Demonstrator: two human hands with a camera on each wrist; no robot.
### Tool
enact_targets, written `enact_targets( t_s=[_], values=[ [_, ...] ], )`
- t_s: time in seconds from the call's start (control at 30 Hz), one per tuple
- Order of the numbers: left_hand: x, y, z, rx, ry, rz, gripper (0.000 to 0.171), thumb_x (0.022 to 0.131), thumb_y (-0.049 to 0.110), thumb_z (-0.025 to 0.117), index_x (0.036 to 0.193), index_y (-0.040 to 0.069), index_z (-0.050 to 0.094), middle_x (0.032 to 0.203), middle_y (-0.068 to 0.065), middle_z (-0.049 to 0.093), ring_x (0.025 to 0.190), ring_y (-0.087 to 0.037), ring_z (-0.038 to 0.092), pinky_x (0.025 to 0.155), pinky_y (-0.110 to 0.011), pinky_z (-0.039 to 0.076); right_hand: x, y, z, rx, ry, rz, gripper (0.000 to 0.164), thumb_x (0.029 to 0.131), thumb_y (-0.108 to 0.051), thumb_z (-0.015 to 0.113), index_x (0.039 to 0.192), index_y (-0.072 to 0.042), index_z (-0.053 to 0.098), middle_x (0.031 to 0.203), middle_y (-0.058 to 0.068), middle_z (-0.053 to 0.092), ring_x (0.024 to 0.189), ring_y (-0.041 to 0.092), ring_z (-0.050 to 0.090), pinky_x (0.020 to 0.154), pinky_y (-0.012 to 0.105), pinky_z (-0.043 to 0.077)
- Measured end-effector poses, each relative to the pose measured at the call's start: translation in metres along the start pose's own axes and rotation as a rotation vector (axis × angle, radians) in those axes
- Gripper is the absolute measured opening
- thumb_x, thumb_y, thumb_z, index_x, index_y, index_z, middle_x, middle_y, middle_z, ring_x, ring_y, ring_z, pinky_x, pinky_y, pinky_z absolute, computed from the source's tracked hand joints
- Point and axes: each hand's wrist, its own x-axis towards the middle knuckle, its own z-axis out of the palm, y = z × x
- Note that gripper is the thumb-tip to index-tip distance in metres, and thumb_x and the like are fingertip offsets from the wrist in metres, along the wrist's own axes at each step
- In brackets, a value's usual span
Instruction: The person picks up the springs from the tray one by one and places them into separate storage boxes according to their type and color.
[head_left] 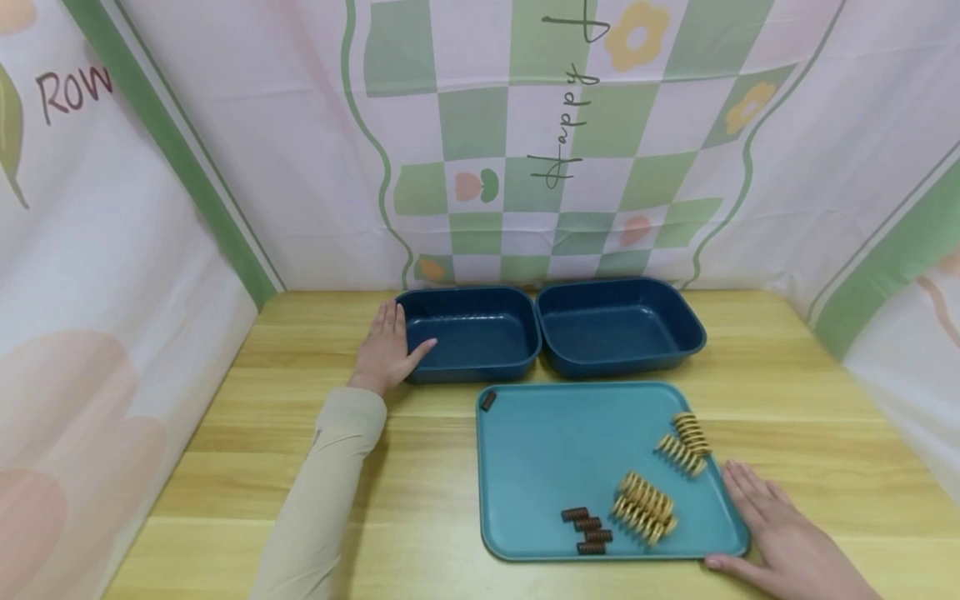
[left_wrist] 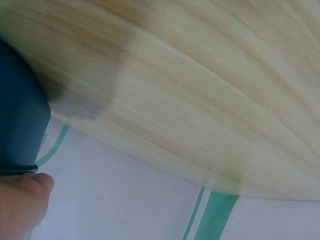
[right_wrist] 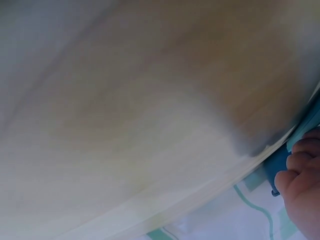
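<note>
My left hand (head_left: 384, 350) rests against the left end of the left dark blue bin (head_left: 472, 374), fingers straight along its rim and thumb reaching over the front rim. At the right edge of the teal tray (head_left: 555, 450), my right hand (head_left: 787, 533) lies with straight fingers along the side and its thumb by the near corner. Gold coil springs (head_left: 645, 508) are bunched on the tray's near right part, and two more gold springs (head_left: 681, 455) overlap its right edge. Several small dark brown springs (head_left: 588, 525) lie near the front edge; one dark spring (head_left: 488, 401) sits in the far left corner.
A second dark blue bin (head_left: 622, 367) stands right of the first, behind the tray. Both are on a light wood table (head_left: 420, 492). Patterned cloth (head_left: 480, 125) hangs behind the table and at both sides.
</note>
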Motion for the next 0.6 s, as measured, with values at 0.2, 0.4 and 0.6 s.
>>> enact_targets(
  t_s=[0.2, 0.4, 0.6],
  values=[
    [-0.0003, 0.0010, 0.0001, 0.016, 0.006, 0.004, 0.090, 0.097, 0.061, 0.028, 0.147, -0.011, 0.008, 0.155, -0.027, 0.004, 0.144, -0.035, 0.000, 0.117, -0.038, 0.003, 0.0023, -0.0034, 0.0006, 0.001, -0.004, -0.001, 0.118, 0.068, -0.055, 0.078, 0.148, 0.008, 0.019, 0.151, 0.027, 0.023, 0.139, 0.001, -0.011, 0.111, 0.019, -0.008],
    [0.0004, 0.0003, 0.0011, 0.016, 0.007, 0.004, 0.091, 0.097, 0.061, 0.028, 0.147, -0.012, 0.008, 0.155, -0.027, 0.004, 0.144, -0.035, -0.001, 0.117, -0.038, 0.003, 0.0037, -0.0051, 0.0018, 0.002, 0.000, -0.002, 0.117, 0.068, -0.056, 0.077, 0.148, 0.009, 0.020, 0.148, 0.030, 0.028, 0.139, 0.002, -0.011, 0.112, 0.020, -0.008],
    [0.0010, -0.0004, 0.0012, 0.025, 0.004, 0.001, 0.091, 0.097, 0.062, 0.027, 0.147, -0.012, 0.009, 0.155, -0.027, 0.004, 0.144, -0.035, -0.001, 0.117, -0.038, 0.002, 0.0054, -0.0078, 0.0026, 0.003, -0.002, 0.003, 0.118, 0.068, -0.056, 0.077, 0.148, 0.008, 0.020, 0.145, 0.032, 0.032, 0.139, 0.001, -0.011, 0.112, 0.019, -0.008]
  ],
)
